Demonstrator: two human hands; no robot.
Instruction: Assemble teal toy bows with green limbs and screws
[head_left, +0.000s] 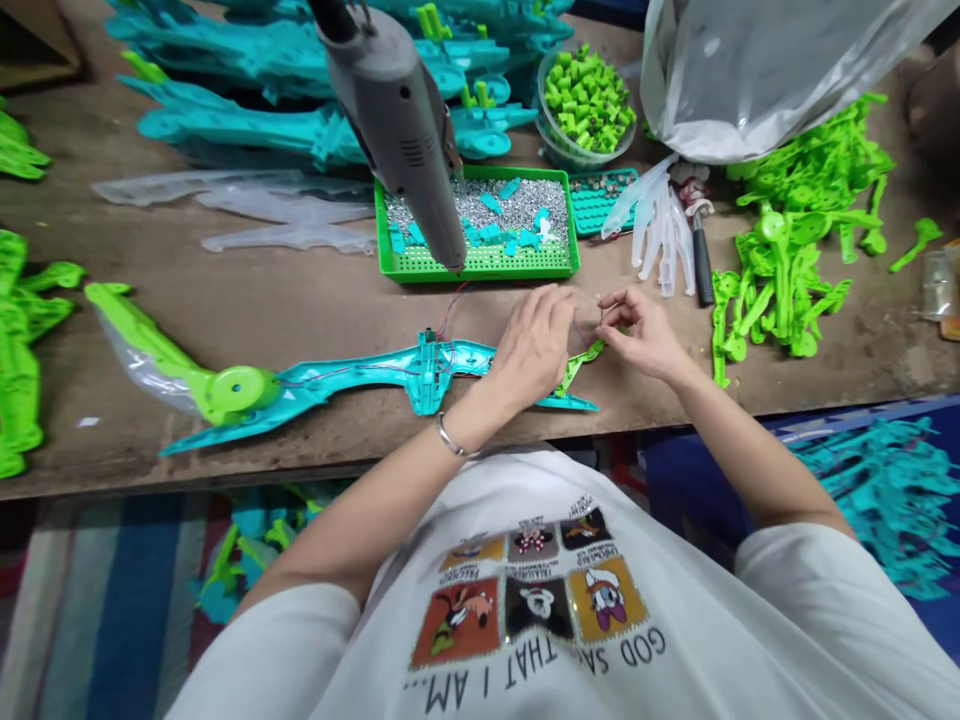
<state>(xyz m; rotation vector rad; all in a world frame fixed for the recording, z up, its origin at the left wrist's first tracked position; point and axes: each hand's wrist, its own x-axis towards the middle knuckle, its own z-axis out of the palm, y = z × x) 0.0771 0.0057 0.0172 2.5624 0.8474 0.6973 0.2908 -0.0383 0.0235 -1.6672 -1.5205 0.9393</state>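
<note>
A long teal plastic toy bow body (pixel 352 372) lies across the table in front of me. A green limb (pixel 142 335) with a round hub is on its left end, and a clear piece sits behind that limb. Thin red and blue wires run along the body. My left hand (pixel 534 340) is over the right part of the body, fingers bent together, the fingertips' hold hidden. My right hand (pixel 637 330) pinches a thin wire just above a smaller green limb piece (pixel 577 368) at the body's right end.
A grey electric screwdriver (pixel 405 130) hangs over a green tray (pixel 480 274) of screws and teal bits. Behind are stacked teal bodies (pixel 247 130) and a tub of green pieces (pixel 589 100). Clear strips (pixel 664 235), a black-handled hammer (pixel 702 262) and green parts (pixel 787 260) lie right.
</note>
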